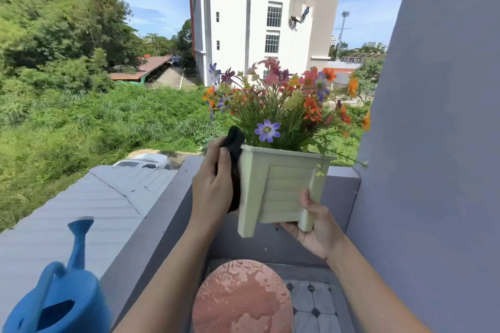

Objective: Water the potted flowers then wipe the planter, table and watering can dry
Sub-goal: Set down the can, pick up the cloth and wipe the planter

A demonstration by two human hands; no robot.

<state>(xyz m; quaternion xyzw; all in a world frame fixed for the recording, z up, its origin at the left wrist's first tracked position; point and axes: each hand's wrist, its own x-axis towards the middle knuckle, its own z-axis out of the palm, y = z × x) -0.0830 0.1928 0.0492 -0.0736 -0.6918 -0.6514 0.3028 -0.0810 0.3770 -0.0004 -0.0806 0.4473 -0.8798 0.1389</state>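
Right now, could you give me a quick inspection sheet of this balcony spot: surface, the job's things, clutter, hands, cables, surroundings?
Surface: round pink table, wet, with water pooled and beaded across it.
Job's things: pale green planter of mixed flowers, lifted off the table; black cloth against its left side; blue watering can on the grey ledge.
Clutter: nothing seen.
Hands: left hand presses the cloth to the planter; right hand supports the planter from below, by its right leg.
Cables: nothing seen.
Surroundings: grey wall on the right, patterned floor tiles, greenery and a tall white building beyond.
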